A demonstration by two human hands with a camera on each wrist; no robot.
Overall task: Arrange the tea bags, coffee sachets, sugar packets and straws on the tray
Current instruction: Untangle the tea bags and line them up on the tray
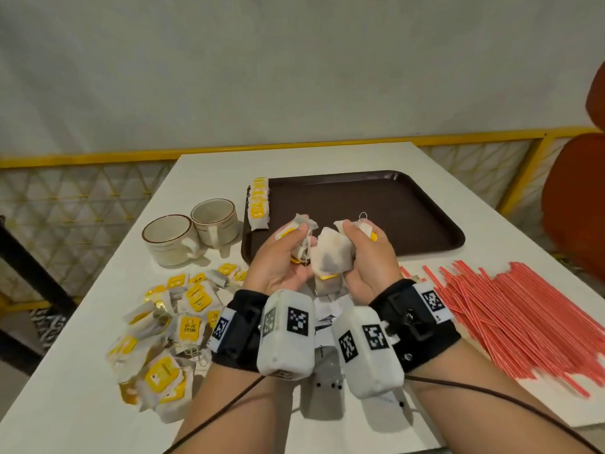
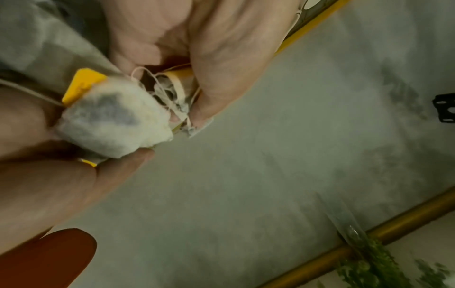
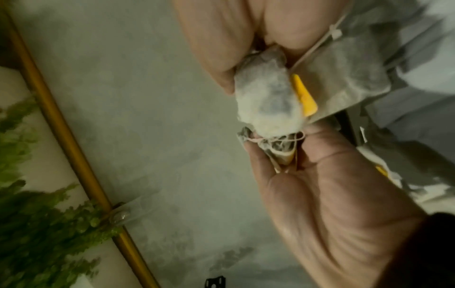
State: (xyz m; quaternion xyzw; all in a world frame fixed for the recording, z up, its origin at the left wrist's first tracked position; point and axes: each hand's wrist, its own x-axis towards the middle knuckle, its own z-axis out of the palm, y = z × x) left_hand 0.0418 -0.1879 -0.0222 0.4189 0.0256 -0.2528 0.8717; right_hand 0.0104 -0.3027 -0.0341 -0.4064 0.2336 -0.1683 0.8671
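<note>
Both hands are raised, palms up, over the near edge of the brown tray (image 1: 409, 204). My left hand (image 1: 299, 237) grips a crumpled tea bag with a yellow tag and tangled string. My right hand (image 1: 352, 240) grips other tea bags, and one large pale bag (image 1: 330, 257) hangs between the two hands. The wrist views show a tea bag (image 2: 110, 120) (image 3: 268, 105) pinched between fingers, its strings knotted. A row of yellow-tagged tea bags (image 1: 258, 204) lies along the tray's left rim. Loose tea bags (image 1: 170, 326) are heaped on the table at the left. Red straws (image 1: 510, 322) lie spread at the right.
Two beige cups (image 1: 170, 239) (image 1: 214, 221) stand left of the tray. Pale packets (image 1: 327, 309) lie on the white table (image 1: 327, 155) under my wrists. A yellow rail (image 1: 98, 155) runs behind the table, and an orange chair (image 1: 576, 198) stands at the far right.
</note>
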